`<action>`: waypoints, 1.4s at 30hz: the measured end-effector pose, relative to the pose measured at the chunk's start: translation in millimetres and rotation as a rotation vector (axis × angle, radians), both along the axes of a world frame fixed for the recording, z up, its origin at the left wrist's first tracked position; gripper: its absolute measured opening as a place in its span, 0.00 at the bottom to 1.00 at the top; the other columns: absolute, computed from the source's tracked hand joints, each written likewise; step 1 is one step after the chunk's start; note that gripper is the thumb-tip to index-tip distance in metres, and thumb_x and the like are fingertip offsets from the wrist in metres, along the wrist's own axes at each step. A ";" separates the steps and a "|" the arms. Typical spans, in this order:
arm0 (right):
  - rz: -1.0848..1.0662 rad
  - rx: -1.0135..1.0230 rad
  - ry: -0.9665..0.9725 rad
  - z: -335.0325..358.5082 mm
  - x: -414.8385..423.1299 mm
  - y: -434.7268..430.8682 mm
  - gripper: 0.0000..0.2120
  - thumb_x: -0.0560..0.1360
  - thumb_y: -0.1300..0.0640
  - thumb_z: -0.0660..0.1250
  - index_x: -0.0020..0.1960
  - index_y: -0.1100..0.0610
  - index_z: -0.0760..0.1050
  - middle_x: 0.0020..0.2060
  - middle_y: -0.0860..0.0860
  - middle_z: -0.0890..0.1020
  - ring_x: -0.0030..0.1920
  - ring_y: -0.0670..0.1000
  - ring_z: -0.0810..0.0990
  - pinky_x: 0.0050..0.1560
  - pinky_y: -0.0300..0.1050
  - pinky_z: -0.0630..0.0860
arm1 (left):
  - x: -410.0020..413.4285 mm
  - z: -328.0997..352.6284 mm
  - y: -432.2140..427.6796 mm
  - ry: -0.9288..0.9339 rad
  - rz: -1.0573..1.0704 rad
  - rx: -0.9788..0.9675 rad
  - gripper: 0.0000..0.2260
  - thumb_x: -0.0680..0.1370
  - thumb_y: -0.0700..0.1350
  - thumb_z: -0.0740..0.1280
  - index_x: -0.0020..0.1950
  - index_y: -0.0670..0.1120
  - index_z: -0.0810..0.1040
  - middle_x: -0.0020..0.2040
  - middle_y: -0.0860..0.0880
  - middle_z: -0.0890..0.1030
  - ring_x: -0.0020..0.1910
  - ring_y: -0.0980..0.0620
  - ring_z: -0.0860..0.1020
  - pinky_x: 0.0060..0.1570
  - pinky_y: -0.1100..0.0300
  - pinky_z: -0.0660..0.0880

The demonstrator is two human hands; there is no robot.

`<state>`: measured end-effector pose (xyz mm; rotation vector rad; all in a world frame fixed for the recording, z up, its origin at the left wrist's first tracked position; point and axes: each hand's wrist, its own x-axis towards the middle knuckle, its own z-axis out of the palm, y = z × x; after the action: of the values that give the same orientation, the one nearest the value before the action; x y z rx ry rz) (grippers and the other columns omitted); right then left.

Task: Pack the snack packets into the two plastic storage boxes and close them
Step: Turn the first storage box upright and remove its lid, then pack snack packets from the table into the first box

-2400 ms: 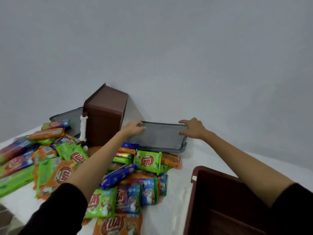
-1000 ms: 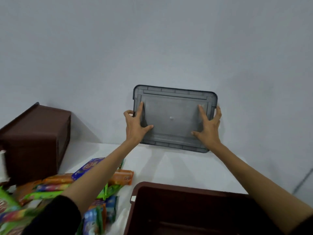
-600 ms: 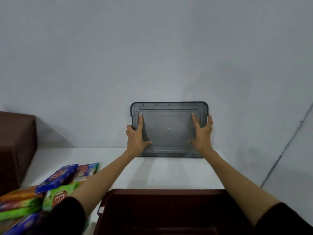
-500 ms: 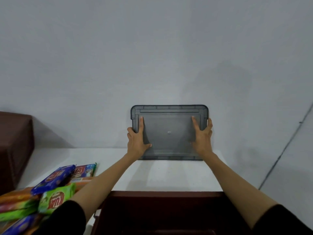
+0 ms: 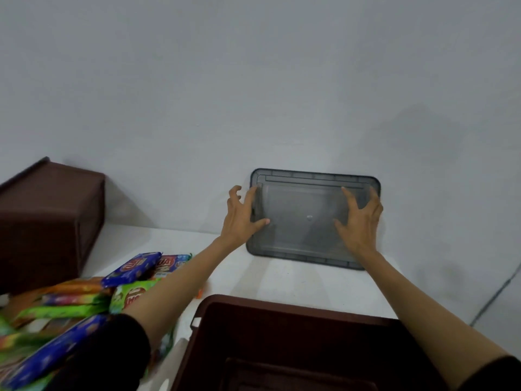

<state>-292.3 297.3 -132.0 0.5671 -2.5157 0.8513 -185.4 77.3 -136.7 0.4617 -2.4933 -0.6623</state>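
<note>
A grey see-through lid (image 5: 307, 201) stands on its long edge at the back of the white table (image 5: 290, 282), leaning on the wall. My left hand (image 5: 241, 218) is at its left edge, fingers spread and curling off, the thumb still on its face. My right hand (image 5: 362, 221) rests spread fingertips on its right part. An open brown storage box (image 5: 296, 306) sits right in front of me, looking empty. A second brown box (image 5: 48, 221) lies tipped on its side at the left. Several colourful snack packets (image 5: 84, 300) are piled at the lower left.
The grey wall (image 5: 253, 94) rises straight behind the table. A white latch (image 5: 195, 322) sticks out on the near box's left rim. The table's right edge drops off past my right forearm.
The lid was lifted from flat on the table, carried right and stood against the wall. Since half a second ago, my fingers have loosened and spread off its edges.
</note>
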 end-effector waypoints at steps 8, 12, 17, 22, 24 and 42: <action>0.467 -0.040 -0.021 29.4 74.1 -90.7 0.23 0.72 0.63 0.69 0.66 0.55 0.71 0.67 0.61 0.64 0.69 0.59 0.59 0.65 0.45 0.61 | 122.9 34.3 -47.2 0.059 0.120 -0.159 0.16 0.77 0.44 0.64 0.64 0.46 0.73 0.59 0.44 0.73 0.63 0.46 0.66 0.59 0.59 0.65; 0.734 -0.033 -0.080 32.2 141.9 -148.7 0.23 0.72 0.61 0.68 0.67 0.53 0.70 0.66 0.59 0.65 0.69 0.58 0.59 0.67 0.45 0.60 | 218.5 31.3 -72.9 0.006 0.294 -0.153 0.11 0.75 0.39 0.65 0.57 0.43 0.78 0.53 0.42 0.76 0.57 0.44 0.71 0.58 0.62 0.62; 1.011 0.099 -0.122 22.7 229.4 -200.9 0.25 0.71 0.59 0.69 0.67 0.53 0.70 0.62 0.58 0.68 0.66 0.57 0.61 0.63 0.41 0.59 | 334.1 13.8 -83.0 -0.079 0.617 0.003 0.12 0.74 0.39 0.67 0.57 0.41 0.78 0.55 0.39 0.75 0.56 0.42 0.74 0.60 0.57 0.68; 1.258 0.356 -0.130 11.0 303.5 -235.7 0.26 0.71 0.53 0.70 0.67 0.53 0.70 0.61 0.59 0.73 0.65 0.58 0.66 0.61 0.44 0.59 | 420.9 -11.7 -78.7 -0.296 0.802 0.192 0.21 0.75 0.51 0.68 0.64 0.42 0.73 0.63 0.42 0.75 0.61 0.44 0.73 0.57 0.55 0.69; 1.320 0.449 -0.134 5.2 321.4 -245.4 0.26 0.70 0.49 0.71 0.66 0.53 0.71 0.59 0.60 0.75 0.64 0.59 0.69 0.61 0.46 0.63 | 443.1 -17.4 -70.1 -0.350 0.737 0.298 0.26 0.73 0.54 0.68 0.68 0.44 0.70 0.66 0.45 0.72 0.64 0.46 0.71 0.60 0.56 0.68; 1.360 0.947 -0.330 -6.3 306.8 -246.3 0.25 0.78 0.41 0.54 0.72 0.51 0.63 0.70 0.55 0.67 0.70 0.55 0.64 0.70 0.50 0.59 | 444.0 -38.3 -80.6 -0.532 0.404 0.067 0.32 0.62 0.58 0.77 0.63 0.53 0.73 0.66 0.49 0.68 0.65 0.49 0.65 0.65 0.53 0.65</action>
<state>14.5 51.0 -138.3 2.7560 -2.4248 -0.0733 258.6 -3.4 -174.9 1.2671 -2.7279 -0.5047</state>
